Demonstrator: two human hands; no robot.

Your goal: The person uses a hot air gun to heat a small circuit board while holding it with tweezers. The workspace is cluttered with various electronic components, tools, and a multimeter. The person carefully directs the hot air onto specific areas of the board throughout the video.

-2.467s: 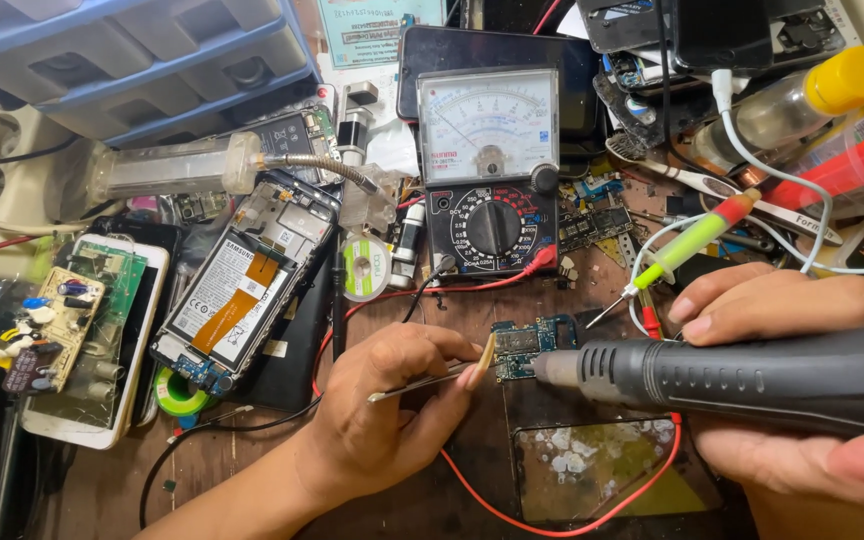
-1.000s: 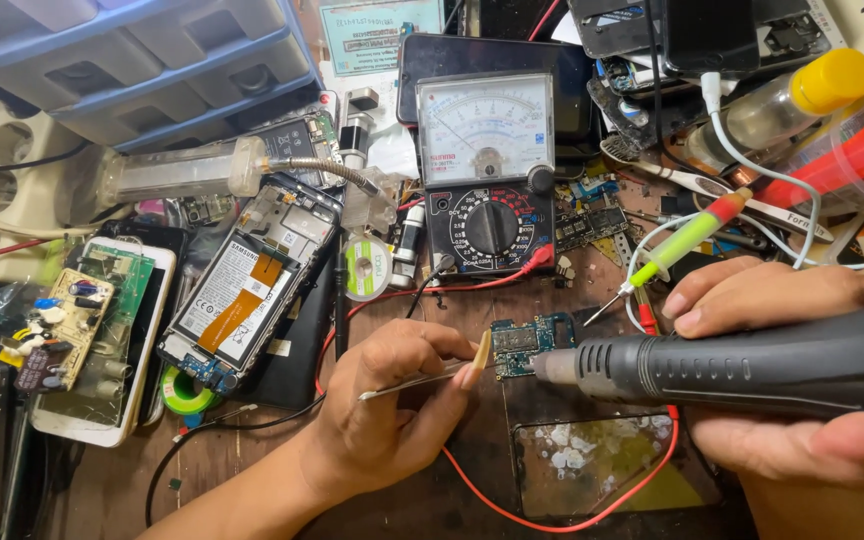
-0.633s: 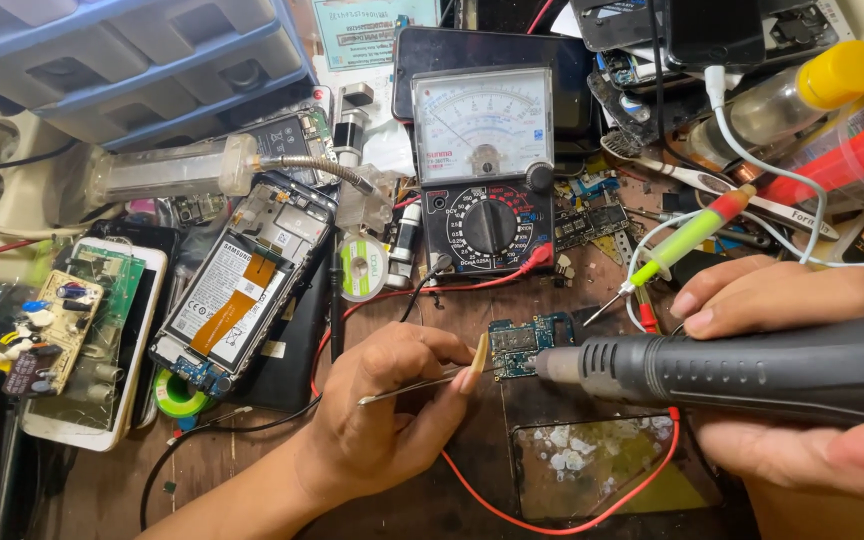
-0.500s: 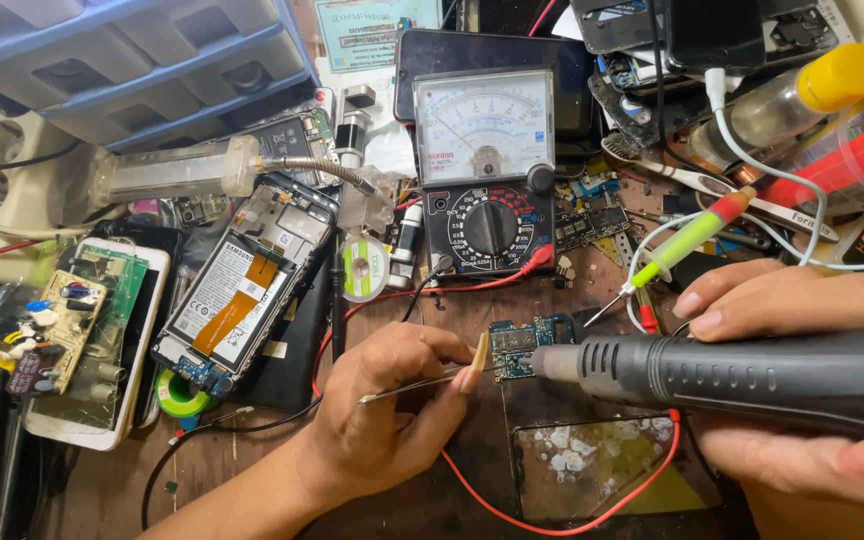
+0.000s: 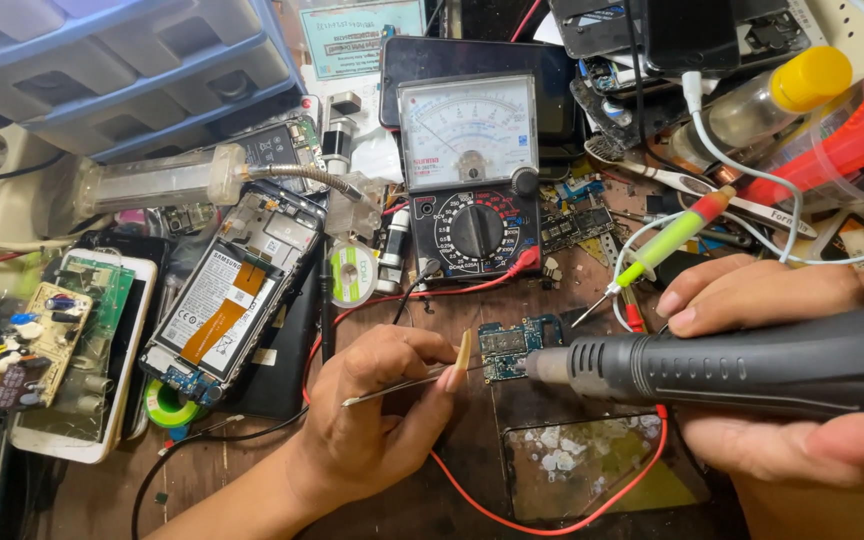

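— What have you got in each hand, looking down from your head?

— My left hand (image 5: 377, 425) is pinched shut on a pair of tweezers (image 5: 407, 385), and their tips reach right to the small circuit board (image 5: 510, 350) lying on the table (image 5: 102, 495) in the middle, just near of the dial meter (image 5: 472, 180). My right hand (image 5: 782, 380) is wrapped tight around the thick black hot-air tool (image 5: 742, 365), its metal nozzle pointing left and nearly touching the board's right edge.

— And around that?

— A red wire (image 5: 552, 520) loops along the near side, past a glass plate (image 5: 592, 470). An opened phone (image 5: 237, 290) lies to the left, a green roll of tape (image 5: 167, 410) near of it, and a green-handled screwdriver (image 5: 667, 240) lies to the right beyond my fingers. A clear bottle with a yellow cap (image 5: 772, 95) stands far right.

— What worries you here?

— The board is small and loose, I'd say. If the tweezers slip, the air could push it off its spot, or shift tiny parts once the solder softens. Dwelling too long in one place could scorch it. The red wire runs close under the nozzle, so its covering could melt. And my left fingertips sit very near that nozzle, so a burn is likely if I drift right.
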